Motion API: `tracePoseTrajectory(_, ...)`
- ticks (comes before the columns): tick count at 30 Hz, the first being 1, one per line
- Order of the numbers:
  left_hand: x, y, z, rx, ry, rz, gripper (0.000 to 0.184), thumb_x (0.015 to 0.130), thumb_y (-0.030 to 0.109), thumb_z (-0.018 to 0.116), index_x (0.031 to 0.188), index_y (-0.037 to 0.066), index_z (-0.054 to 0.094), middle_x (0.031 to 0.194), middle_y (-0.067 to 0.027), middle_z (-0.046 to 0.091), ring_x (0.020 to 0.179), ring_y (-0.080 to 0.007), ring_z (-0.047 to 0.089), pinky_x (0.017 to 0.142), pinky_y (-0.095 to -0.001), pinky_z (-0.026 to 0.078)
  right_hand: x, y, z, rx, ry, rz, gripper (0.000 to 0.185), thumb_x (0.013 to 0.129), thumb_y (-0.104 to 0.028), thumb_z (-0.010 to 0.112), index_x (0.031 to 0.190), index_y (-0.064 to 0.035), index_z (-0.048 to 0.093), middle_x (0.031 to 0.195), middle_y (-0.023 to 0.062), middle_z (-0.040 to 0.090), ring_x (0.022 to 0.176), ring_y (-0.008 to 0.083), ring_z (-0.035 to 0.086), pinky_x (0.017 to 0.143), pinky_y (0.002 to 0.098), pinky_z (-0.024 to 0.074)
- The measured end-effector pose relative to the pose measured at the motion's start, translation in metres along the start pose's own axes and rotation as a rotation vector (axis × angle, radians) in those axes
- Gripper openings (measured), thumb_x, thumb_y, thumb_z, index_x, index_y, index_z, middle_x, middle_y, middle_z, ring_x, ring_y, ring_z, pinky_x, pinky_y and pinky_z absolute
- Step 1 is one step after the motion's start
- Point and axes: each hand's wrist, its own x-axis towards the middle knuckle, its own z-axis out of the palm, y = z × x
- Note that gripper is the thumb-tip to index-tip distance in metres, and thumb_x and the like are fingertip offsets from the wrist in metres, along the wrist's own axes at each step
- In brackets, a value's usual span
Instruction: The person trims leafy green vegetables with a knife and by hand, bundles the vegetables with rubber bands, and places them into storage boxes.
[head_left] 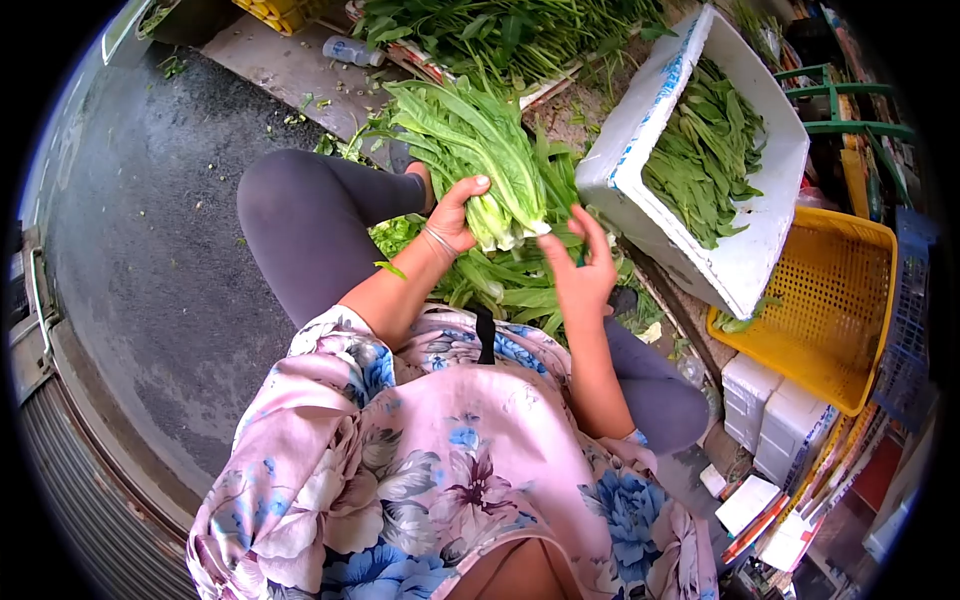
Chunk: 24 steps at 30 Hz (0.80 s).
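While the left hand (pixel 458 215) clasps leafy greens (pixel 480 150), the right hand (pixel 583 272), grip unclear, sits by the stem ends (pixel 512 240); likely tidying, next wanting steady hold.

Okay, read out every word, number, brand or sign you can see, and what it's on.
Nothing can be read for certain.
White foam box: blue markings on its side, too small and blurred.
Plastic bottle: bluish label, too small.
Stacked items, lower right: any print is too blurred.
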Motion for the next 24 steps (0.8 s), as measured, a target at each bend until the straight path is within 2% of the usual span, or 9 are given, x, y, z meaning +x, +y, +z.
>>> tracePoseTrajectory(1, 0.001, 0.0, 0.0, 0.041, 0.008, -0.012, 0.049, 0.074, 0.023, 0.057, 0.116, -0.001, 0.046, 0.109, -0.0171, 0.056, 0.098, -0.0292, 0.056, 0.091, -0.0419, 0.042, 0.004, -0.015, 0.003, -0.066, 0.044, -0.264, 0.052, 0.062, -0.02, 0.077, 0.108, -0.0086, 0.057, 0.114, 0.0072, 0.054, 0.098, 0.0204, 0.053, 0.079, 0.0317, 0.0438)
tracePoseTrajectory(6, 0.0, -0.002, -0.007, 0.077, -0.031, -0.057, 0.043, 0.079, 0.024, 0.057, 0.114, 0.001, 0.047, 0.106, -0.015, 0.057, 0.095, -0.0259, 0.057, 0.086, -0.0412, 0.046, 0.015, -0.018, 0.014, -0.25, -0.047, -0.463, 0.038, 0.064, -0.013, 0.074, 0.1, -0.008, 0.061, 0.103, 0.0108, 0.057, 0.095, 0.0248, 0.055, 0.081, 0.0329, 0.0447)
tracePoseTrajectory(10, 0.0, -0.005, -0.009, 0.042, -0.032, -0.033, 0.047, 0.079, 0.027, 0.061, 0.115, 0.001, 0.046, 0.109, -0.0141, 0.056, 0.098, -0.0259, 0.056, 0.089, -0.0403, 0.044, 0.021, -0.012, 0.018, -0.02, 0.026, -0.368, 0.028, 0.068, -0.008, 0.071, 0.095, -0.0034, 0.063, 0.096, 0.0119, 0.062, 0.083, 0.0221, 0.059, 0.076, 0.0299, 0.0465)
tracePoseTrajectory(12, 0.002, -0.008, -0.012, 0.023, -0.055, -0.037, 0.051, 0.078, 0.028, 0.063, 0.117, 0.001, 0.045, 0.111, -0.0142, 0.055, 0.099, -0.0263, 0.056, 0.091, -0.0409, 0.043, 0.019, -0.019, 0.017, 0.209, 0.091, -0.043, 0.024, 0.072, -0.009, 0.069, 0.094, 0.0, 0.063, 0.094, 0.0095, 0.063, 0.081, 0.0167, 0.058, 0.074, 0.0281, 0.0464)
tracePoseTrajectory(13, 0.001, -0.009, -0.011, 0.011, -0.043, -0.029, 0.055, 0.077, 0.029, 0.064, 0.118, 0.0, 0.044, 0.112, -0.0149, 0.055, 0.101, -0.0267, 0.055, 0.092, -0.0415, 0.042, 0.022, -0.02, 0.015, 0.195, 0.118, 0.005, 0.023, 0.077, -0.012, 0.066, 0.095, 0.0015, 0.061, 0.088, 0.0072, 0.062, 0.069, 0.0105, 0.057, 0.059, 0.0226, 0.0456)
tracePoseTrajectory(14, 0.002, -0.007, -0.01, 0.011, -0.043, -0.027, 0.055, 0.077, 0.029, 0.064, 0.118, 0.0, 0.044, 0.112, -0.0149, 0.055, 0.101, -0.0267, 0.055, 0.092, -0.0415, 0.042, 0.024, -0.021, 0.015, 0.195, 0.116, 0.004, 0.023, 0.077, -0.012, 0.066, 0.095, 0.0015, 0.061, 0.088, 0.0072, 0.062, 0.069, 0.0105, 0.057, 0.059, 0.0226, 0.0456)
tracePoseTrajectory(16, 0.001, -0.006, -0.008, 0.021, -0.003, -0.085, 0.056, 0.077, 0.029, 0.064, 0.118, -0.001, 0.043, 0.113, -0.0159, 0.054, 0.102, -0.027, 0.055, 0.092, -0.0413, 0.042, 0.028, -0.027, 0.015, 0.555, 0.243, 0.326, 0.028, 0.079, -0.017, 0.065, 0.1, 0.0007, 0.058, 0.08, 0.0055, 0.061, 0.057, 0.0068, 0.053, 0.043, 0.018, 0.0364)
tracePoseTrajectory(18, 0.001, -0.005, -0.005, 0.02, -0.01, -0.08, 0.055, 0.077, 0.03, 0.063, 0.118, -0.002, 0.044, 0.112, -0.0164, 0.054, 0.102, -0.0271, 0.055, 0.091, -0.0414, 0.042, 0.028, -0.029, 0.013, 0.553, 0.212, 0.309, 0.029, 0.083, -0.019, 0.06, 0.105, -0.0003, 0.054, 0.084, 0.0041, 0.059, 0.062, 0.0071, 0.055, 0.037, 0.0179, 0.0325)
tracePoseTrajectory(24, 0.002, -0.006, -0.011, 0.068, -0.054, -0.052, 0.058, 0.075, 0.033, 0.066, 0.117, 0.0, 0.045, 0.111, -0.015, 0.055, 0.098, -0.0283, 0.056, 0.087, -0.0437, 0.044, 0.023, -0.016, 0.024, 0.53, -0.091, 0.43, 0.022, 0.086, -0.017, 0.054, 0.099, -0.0003, 0.056, 0.07, 0.0044, 0.06, 0.05, 0.0091, 0.056, 0.034, 0.0175, 0.0309)
